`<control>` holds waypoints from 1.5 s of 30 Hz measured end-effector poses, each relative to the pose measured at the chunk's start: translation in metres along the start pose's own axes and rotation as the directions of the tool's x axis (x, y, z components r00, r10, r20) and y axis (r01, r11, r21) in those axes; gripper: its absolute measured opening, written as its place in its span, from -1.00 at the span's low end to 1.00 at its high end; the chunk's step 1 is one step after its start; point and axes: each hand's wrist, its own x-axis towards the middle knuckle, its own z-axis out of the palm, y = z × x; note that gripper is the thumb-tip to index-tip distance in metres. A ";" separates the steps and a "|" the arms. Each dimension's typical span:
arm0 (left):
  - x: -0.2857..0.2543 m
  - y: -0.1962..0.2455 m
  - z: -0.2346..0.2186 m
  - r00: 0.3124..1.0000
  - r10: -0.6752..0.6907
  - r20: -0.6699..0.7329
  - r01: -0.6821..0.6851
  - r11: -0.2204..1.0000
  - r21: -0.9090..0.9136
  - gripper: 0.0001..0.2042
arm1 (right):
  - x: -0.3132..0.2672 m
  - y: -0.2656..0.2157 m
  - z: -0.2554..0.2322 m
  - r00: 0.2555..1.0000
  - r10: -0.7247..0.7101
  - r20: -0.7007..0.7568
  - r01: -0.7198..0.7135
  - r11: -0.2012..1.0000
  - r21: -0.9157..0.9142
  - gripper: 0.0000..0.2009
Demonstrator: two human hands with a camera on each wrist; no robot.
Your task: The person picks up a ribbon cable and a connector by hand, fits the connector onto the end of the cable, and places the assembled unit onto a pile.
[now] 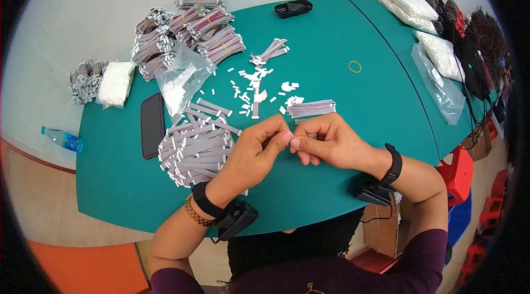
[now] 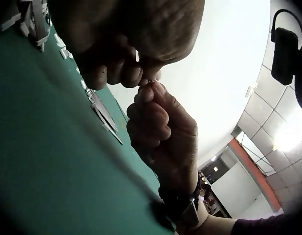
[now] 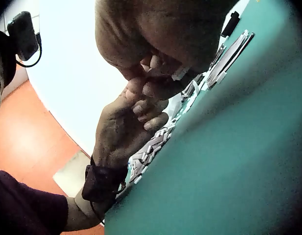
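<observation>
Over the middle of the table, the fingertips of my left hand (image 1: 253,149) and right hand (image 1: 335,142) meet, thumbs and forefingers pinching a short ribbon cable that the fingers almost wholly hide. One white connector (image 3: 180,73) of it peeks out below the right hand in the right wrist view. The remaining fingers of both hands are curled. Left of the left hand lies a loose pile of grey ribbon cables (image 1: 193,153) with white ends. Just beyond the right hand is a neat stack of ribbon cables (image 1: 312,108). Small white pieces (image 1: 243,94) are scattered beyond the hands.
A dark phone (image 1: 153,126) lies left of the pile, near a clear plastic bag (image 1: 185,73). Banded cable bundles (image 1: 207,23) are heaped at the back left. A black case (image 1: 293,8), a rubber band (image 1: 355,67) and white packets (image 1: 441,54) lie farther off.
</observation>
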 end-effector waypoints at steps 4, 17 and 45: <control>-0.001 -0.002 -0.002 0.999 0.048 -0.011 -0.047 0.995 0.093 -0.78 | 0.000 0.000 0.003 1.000 -0.013 -0.009 0.013 1.000 -0.021 -0.78; 0.007 0.002 -0.023 0.998 -0.005 -0.060 0.004 1.000 -0.016 -0.79 | 0.010 0.001 -0.012 1.000 -0.004 -0.011 0.004 0.999 -0.036 -0.75; -0.075 0.046 -0.114 0.837 0.100 -0.538 0.491 0.295 0.819 -0.79 | 0.011 0.006 -0.046 0.937 -0.350 0.012 0.168 0.417 -0.893 -0.95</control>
